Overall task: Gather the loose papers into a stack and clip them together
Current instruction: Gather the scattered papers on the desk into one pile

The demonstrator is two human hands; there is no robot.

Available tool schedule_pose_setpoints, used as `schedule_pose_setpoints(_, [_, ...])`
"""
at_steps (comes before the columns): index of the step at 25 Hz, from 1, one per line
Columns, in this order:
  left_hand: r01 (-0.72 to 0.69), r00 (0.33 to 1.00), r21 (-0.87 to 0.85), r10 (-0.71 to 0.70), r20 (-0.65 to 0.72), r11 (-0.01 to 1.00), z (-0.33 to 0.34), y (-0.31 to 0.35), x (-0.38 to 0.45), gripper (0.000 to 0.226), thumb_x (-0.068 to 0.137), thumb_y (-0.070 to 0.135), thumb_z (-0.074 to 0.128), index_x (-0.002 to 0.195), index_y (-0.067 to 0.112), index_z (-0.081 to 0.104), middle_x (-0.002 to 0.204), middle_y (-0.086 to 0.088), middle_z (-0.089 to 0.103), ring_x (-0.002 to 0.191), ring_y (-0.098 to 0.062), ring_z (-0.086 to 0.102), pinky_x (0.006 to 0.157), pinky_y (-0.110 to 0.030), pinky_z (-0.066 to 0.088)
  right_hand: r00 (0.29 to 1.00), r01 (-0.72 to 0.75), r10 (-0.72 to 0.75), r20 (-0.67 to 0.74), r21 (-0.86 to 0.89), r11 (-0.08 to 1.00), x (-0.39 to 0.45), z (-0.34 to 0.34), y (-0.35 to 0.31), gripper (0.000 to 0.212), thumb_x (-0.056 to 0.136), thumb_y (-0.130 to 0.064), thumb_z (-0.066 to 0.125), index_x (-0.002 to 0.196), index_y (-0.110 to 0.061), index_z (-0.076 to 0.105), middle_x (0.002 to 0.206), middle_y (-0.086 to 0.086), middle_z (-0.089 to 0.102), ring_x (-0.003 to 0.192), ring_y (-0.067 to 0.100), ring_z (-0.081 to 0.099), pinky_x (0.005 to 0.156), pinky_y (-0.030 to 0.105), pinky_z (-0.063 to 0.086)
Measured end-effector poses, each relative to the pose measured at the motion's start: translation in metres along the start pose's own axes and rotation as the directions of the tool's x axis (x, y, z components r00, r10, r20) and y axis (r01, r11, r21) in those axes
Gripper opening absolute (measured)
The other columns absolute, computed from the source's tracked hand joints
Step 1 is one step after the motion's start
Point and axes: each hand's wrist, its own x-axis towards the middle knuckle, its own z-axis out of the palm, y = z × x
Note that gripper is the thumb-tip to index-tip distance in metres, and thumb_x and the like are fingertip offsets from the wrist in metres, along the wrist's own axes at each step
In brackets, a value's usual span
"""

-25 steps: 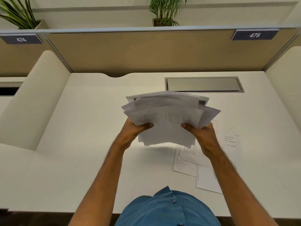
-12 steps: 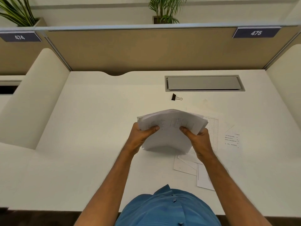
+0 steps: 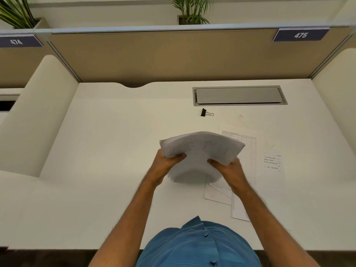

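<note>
A bundle of white papers arches upward between both hands, its lower edge down on the white desk. My left hand grips the bundle's left side, thumb on top. My right hand grips the right side the same way. Several loose sheets lie flat on the desk to the right of and under the bundle, one with a printed table. A black binder clip lies on the desk beyond the bundle, apart from both hands.
A grey cable hatch is set into the desk behind the clip. A tan partition closes the back, with cream side dividers left and right. Potted plants stand above the partition.
Both hands have brought the paper bundle down from mid-air to the desk and squared it tighter. The binder clip, hidden behind the papers before, has come into sight.
</note>
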Motion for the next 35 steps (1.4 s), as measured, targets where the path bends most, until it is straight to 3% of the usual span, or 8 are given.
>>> schedule_pose_setpoints(3, [0.103, 0.993, -0.008, -0.103, -0.050, 0.995, 0.004, -0.035, -0.003, 0.037, 0.088, 0.009, 0.078, 0.121, 0.025, 0.072, 0.120, -0.013, 0.074, 0.119, -0.036, 0.066, 0.098, -0.052, 0.058, 0.994, -0.103, 0.102, -0.025, -0.047, 0.994, 0.005, 0.002, 0.039, 0.040, 0.087, -0.013, 0.078, 0.122, -0.026, 0.063, 0.112, -0.001, 0.073, 0.112, 0.024, 0.067, 0.081, 0.022, 0.057])
schedule_pose_setpoints(9, [0.206, 0.948, 0.015, -0.196, -0.250, 0.978, 0.010, -0.047, 0.007, 0.014, 0.096, 0.018, 0.071, 0.109, 0.024, 0.071, 0.105, 0.002, 0.076, 0.102, -0.025, 0.073, 0.086, -0.033, 0.061, 0.991, -0.129, 0.126, -0.036, -0.091, 0.988, 0.018, -0.011, 0.050, 0.030, 0.093, -0.024, 0.073, 0.121, -0.022, 0.066, 0.114, -0.001, 0.074, 0.105, 0.018, 0.072, 0.084, 0.025, 0.057])
schedule_pose_setpoints(12, [0.252, 0.928, 0.091, -0.214, -0.305, 0.964, -0.001, -0.050, 0.019, 0.028, 0.098, 0.020, 0.067, 0.124, 0.011, 0.068, 0.113, -0.007, 0.076, 0.101, -0.027, 0.074, 0.088, -0.040, 0.062, 0.968, -0.106, 0.059, -0.243, -0.187, 0.977, 0.030, -0.039, 0.056, 0.034, 0.091, -0.027, 0.075, 0.123, -0.019, 0.065, 0.122, 0.001, 0.069, 0.110, 0.018, 0.066, 0.090, 0.032, 0.053])
schedule_pose_setpoints(16, [0.334, 0.893, 0.053, -0.298, -0.337, 0.941, -0.015, -0.061, 0.018, 0.026, 0.099, 0.016, 0.065, 0.124, 0.010, 0.067, 0.111, -0.008, 0.074, 0.093, -0.023, 0.072, 0.077, -0.032, 0.059, 0.691, -0.465, 0.086, -0.718, -0.349, 0.814, 0.035, -0.108, 0.084, 0.084, 0.080, -0.047, 0.081, 0.145, -0.010, 0.043, 0.153, 0.018, 0.042, 0.142, 0.039, 0.036, 0.113, 0.052, 0.036])
schedule_pose_setpoints(19, [0.395, 0.862, -0.028, -0.381, -0.335, 0.918, -0.019, -0.074, 0.012, 0.026, 0.098, 0.015, 0.066, 0.124, 0.010, 0.067, 0.114, -0.010, 0.074, 0.098, -0.029, 0.072, 0.083, -0.038, 0.060, 0.530, -0.703, 0.200, -0.824, -0.295, 0.647, 0.029, -0.147, 0.099, 0.121, 0.065, -0.070, 0.079, 0.151, -0.004, 0.026, 0.160, 0.019, 0.027, 0.149, 0.040, 0.022, 0.120, 0.055, 0.024])
schedule_pose_setpoints(21, [0.422, 0.850, -0.046, -0.413, -0.328, 0.905, -0.022, -0.081, 0.011, 0.029, 0.098, 0.014, 0.067, 0.126, 0.008, 0.066, 0.116, -0.013, 0.075, 0.105, -0.033, 0.072, 0.092, -0.046, 0.060, 0.482, -0.781, 0.268, -0.834, -0.270, 0.564, 0.026, -0.155, 0.102, 0.128, 0.058, -0.081, 0.075, 0.146, 0.000, 0.030, 0.154, 0.021, 0.032, 0.142, 0.040, 0.031, 0.115, 0.055, 0.031])
schedule_pose_setpoints(28, [0.481, 0.838, -0.024, -0.467, -0.283, 0.876, -0.021, -0.088, 0.015, 0.032, 0.096, 0.015, 0.069, 0.127, 0.007, 0.068, 0.117, -0.014, 0.076, 0.105, -0.033, 0.073, 0.096, -0.051, 0.058, 0.677, -0.710, 0.187, -0.711, -0.566, 0.419, 0.036, -0.134, 0.094, 0.116, 0.056, -0.077, 0.080, 0.138, -0.003, 0.043, 0.143, 0.024, 0.043, 0.127, 0.042, 0.042, 0.099, 0.055, 0.046])
schedule_pose_setpoints(35, [0.512, 0.833, 0.016, -0.492, -0.253, 0.859, -0.015, -0.090, 0.019, 0.034, 0.094, 0.014, 0.069, 0.127, 0.006, 0.068, 0.114, -0.016, 0.076, 0.104, -0.036, 0.074, 0.095, -0.054, 0.059, 0.802, -0.590, 0.194, -0.565, -0.699, 0.404, 0.042, -0.098, 0.084, 0.118, 0.061, -0.069, 0.084, 0.151, -0.011, 0.034, 0.151, 0.018, 0.038, 0.137, 0.039, 0.036, 0.104, 0.053, 0.042])
